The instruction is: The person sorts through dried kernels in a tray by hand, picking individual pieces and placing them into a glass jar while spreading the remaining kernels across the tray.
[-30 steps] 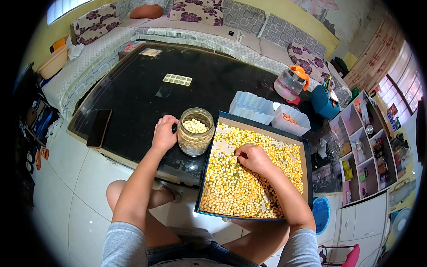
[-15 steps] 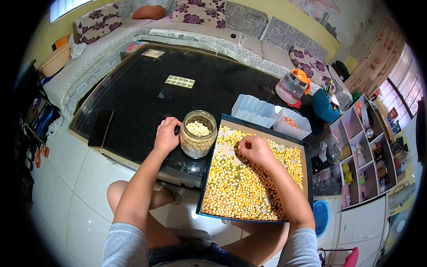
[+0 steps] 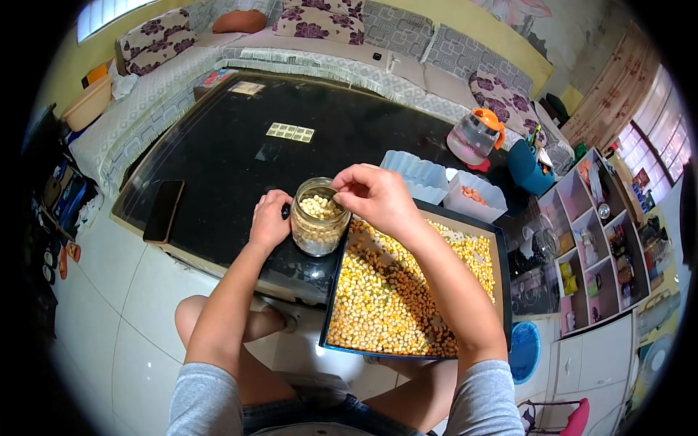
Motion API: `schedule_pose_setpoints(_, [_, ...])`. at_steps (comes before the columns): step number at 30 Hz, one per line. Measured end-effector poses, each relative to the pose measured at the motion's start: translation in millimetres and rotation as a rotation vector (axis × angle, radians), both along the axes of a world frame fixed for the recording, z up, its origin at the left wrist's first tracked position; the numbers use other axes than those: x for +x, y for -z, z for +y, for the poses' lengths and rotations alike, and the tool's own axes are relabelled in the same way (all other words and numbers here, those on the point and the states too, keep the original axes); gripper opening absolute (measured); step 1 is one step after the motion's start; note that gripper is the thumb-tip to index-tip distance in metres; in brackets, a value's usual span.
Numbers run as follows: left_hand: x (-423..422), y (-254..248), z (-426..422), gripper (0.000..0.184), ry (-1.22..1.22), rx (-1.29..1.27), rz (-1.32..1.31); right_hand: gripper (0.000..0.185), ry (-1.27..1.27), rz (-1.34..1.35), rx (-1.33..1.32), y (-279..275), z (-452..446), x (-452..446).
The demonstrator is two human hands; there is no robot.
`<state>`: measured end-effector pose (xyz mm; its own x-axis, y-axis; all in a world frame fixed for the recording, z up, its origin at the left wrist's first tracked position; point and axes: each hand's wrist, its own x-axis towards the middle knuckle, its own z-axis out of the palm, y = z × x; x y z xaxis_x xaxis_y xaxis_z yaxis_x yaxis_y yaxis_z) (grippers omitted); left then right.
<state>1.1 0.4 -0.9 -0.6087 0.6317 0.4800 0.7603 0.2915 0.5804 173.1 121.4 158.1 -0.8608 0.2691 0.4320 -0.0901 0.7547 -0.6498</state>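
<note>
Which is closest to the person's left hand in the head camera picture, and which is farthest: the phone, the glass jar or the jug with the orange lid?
Nearest to the left hand first:
1. Glass jar: right beside it, on the right.
2. Phone: off to the left.
3. Jug with the orange lid: farther back, over to the right.

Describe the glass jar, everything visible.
The glass jar is clear, round and wide-mouthed, with no lid on. It stands upright on the black table, just left of the box of corn kernels. Pale kernel-like pieces fill it to below the rim. The left hand is curled close at its left side; the right hand has its fingertips at the rim's right edge. Whether either actually touches the glass is unclear.
</note>
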Motion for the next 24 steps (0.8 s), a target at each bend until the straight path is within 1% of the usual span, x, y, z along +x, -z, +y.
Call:
schedule_pose_setpoints(2, [-0.4,0.7,1.2,0.02,-0.004,0.0,-0.003,0.009,0.044,0.06,0.01,6.4,0.1,8.7])
schedule_pose_setpoints(3, [-1.3,2.3,2.0,0.02,0.0,0.001,-0.011,0.008,0.071,0.107,0.065,15.1,3.4,16.0])
schedule_pose_setpoints(5, [-2.4,2.8,1.6,0.019,-0.003,0.005,-0.02,0.009,0.122,0.063,0.105,39.2,4.8,35.6])
schedule_pose_setpoints(7, [-1.3,1.6,1.2,0.019,0.002,-0.008,-0.025,0.019,0.072,-0.066,0.215,79.7,2.9,54.8])
schedule_pose_setpoints(9, [-0.6,0.5,1.0,0.019,0.001,-0.011,-0.028,0.04,0.059,-0.18,0.286,102.1,-20.7,73.2])
schedule_pose_setpoints(11, [-0.9,1.8,0.7,0.019,0.013,0.005,-0.016,0.064,-0.004,-0.386,0.438,115.1,-42.4,83.5])
schedule_pose_setpoints(12, [-0.6,1.4,0.5,0.019,0.012,0.002,-0.016,0.077,-0.033,-0.594,0.409,115.1,-53.3,86.4])
schedule_pose_setpoints(13, [-0.3,0.3,0.3,0.019,0.006,0.0,-0.011,0.077,-0.033,-0.593,0.405,116.6,-51.1,86.0])
schedule_pose_setpoints(15, [1.5,0.3,0.0,0.019,0.003,-0.004,-0.008,0.086,-0.064,-0.616,0.479,120.0,-38.7,84.3])
schedule_pose_setpoints(16, [1.9,0.5,0.0,0.019,0.004,-0.01,-0.017,0.087,-0.021,-0.635,0.506,120.0,-29.2,83.1])
schedule_pose_setpoints(17, [0.8,-0.3,0.6,0.019,0.002,-0.012,-0.023,0.087,-0.02,-0.633,0.51,120.0,-20.4,83.5])
schedule_pose_setpoints(19, [1.5,-2.8,-0.1,0.019,0.005,-0.009,-0.025,0.086,0.13,-0.62,0.533,121.9,-5.2,84.3])
schedule_pose_setpoints(20, [1.6,-3.5,-0.8,0.019,0.013,-0.01,-0.032,0.086,0.156,-0.593,0.517,123.0,-0.7,84.8])
schedule_pose_setpoints(23, [0.6,-0.8,-0.2,0.018,0.007,0.002,-0.005,0.086,0.178,-0.523,0.484,119.8,3.0,85.5])
schedule_pose_setpoints(24, [0.6,-1.1,0.2,0.018,0.007,0.004,-0.004,0.085,0.145,-0.521,0.532,115.8,-0.3,83.8])
